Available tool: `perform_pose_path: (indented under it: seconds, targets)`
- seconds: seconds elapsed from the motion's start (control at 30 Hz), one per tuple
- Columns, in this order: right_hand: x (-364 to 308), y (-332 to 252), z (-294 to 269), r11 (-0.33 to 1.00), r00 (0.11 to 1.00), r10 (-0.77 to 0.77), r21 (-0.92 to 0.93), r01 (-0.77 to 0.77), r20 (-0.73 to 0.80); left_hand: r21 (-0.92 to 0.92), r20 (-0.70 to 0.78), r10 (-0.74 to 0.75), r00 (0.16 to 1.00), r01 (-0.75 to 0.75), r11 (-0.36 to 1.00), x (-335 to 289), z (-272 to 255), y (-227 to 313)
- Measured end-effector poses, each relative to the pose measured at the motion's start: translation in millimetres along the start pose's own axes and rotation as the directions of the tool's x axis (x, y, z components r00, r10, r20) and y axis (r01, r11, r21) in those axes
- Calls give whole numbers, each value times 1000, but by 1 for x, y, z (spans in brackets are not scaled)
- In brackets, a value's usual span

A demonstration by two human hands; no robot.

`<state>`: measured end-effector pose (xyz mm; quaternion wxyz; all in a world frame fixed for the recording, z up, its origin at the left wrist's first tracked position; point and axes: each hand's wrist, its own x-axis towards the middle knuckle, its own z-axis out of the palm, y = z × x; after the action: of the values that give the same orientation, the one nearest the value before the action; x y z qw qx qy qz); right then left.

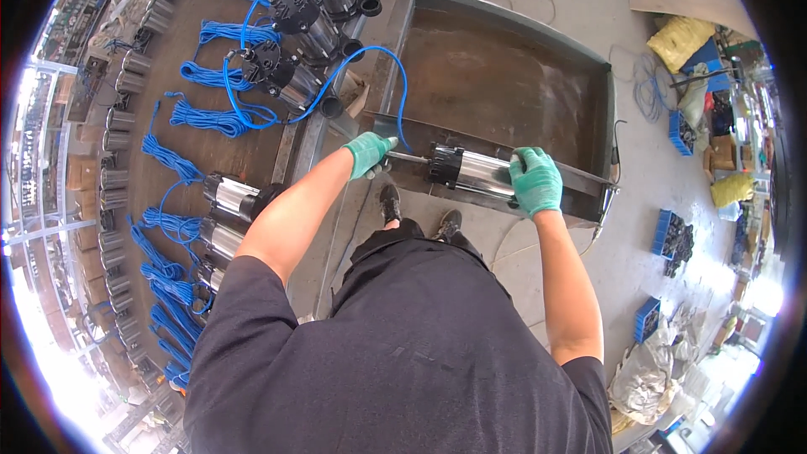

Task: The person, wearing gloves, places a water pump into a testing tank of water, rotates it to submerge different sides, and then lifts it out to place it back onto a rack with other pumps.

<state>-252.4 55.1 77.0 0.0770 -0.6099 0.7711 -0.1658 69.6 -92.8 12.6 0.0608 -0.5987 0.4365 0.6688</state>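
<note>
A shiny steel pump body (483, 172) with a black ribbed end lies sideways across the near edge of an open metal tank (513, 8). My right hand (536, 181), in a green glove, grips its right end. My left hand (370, 156), gloved the same, is closed on a slim metal rod (407, 156) that points at the black end; its handle is hidden in my fingers, and I cannot tell whether it touches the pump. A blue cable (402, 76) arches from the bench side and comes down beside the rod.
On the brown bench (189, 193) at left stand several steel pumps (311, 25) with black tops, among coiled blue cables (210, 118). Steel cylinders (118, 139) line its far left side. Blue crates (664, 231) and yellow sacks (679, 42) sit on the floor at right.
</note>
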Motion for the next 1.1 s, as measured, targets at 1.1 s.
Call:
perform_pose_path:
  seconds: [1.1]
  targets:
    - [-2,-4,-3,998,999,47,-30,-46,16,207,-43,305,951,-290,934,-14,1,-5]
